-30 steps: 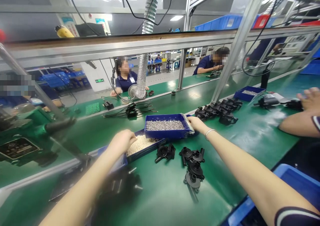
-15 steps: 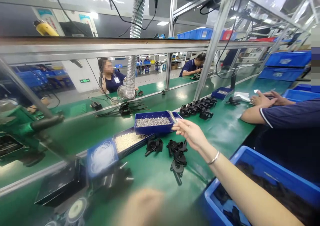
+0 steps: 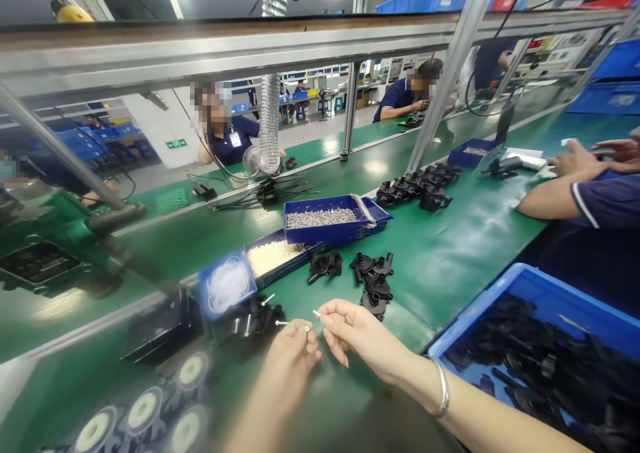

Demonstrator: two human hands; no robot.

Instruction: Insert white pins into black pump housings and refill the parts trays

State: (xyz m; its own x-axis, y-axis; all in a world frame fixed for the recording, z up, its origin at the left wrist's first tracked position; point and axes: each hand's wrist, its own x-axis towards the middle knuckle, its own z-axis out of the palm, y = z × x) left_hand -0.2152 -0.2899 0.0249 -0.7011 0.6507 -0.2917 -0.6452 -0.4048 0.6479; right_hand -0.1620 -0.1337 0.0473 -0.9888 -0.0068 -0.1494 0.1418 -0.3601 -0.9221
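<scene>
My left hand [image 3: 291,356] pinches a small cream ring-shaped piece [image 3: 307,329] between thumb and forefinger. Close by on its right, my right hand [image 3: 357,336] grips a short, thin metal pin [image 3: 317,313] at its fingertips, pointing towards the left hand. The two pieces are apart. Beyond the hands, a dark blue tray [image 3: 320,235] holds many metal pins, and a lower tray [image 3: 280,273] holds cream pieces. Black moulded housings [image 3: 376,285] lie behind my right hand. Left of my left hand are dark parts with white-tipped pins [image 3: 268,299].
A blue box of clear rings [image 3: 227,283] sits left of the trays. Whitish round parts [image 3: 145,409] lie at the lower left. A large blue bin [image 3: 520,273] of black parts stands at the right. A co-worker's arm [image 3: 555,196] rests on the bench further right.
My right hand has come back from the pin tray, bringing a pin near my left hand. My left hand has risen into clearer view. The camera view has tilted down.
</scene>
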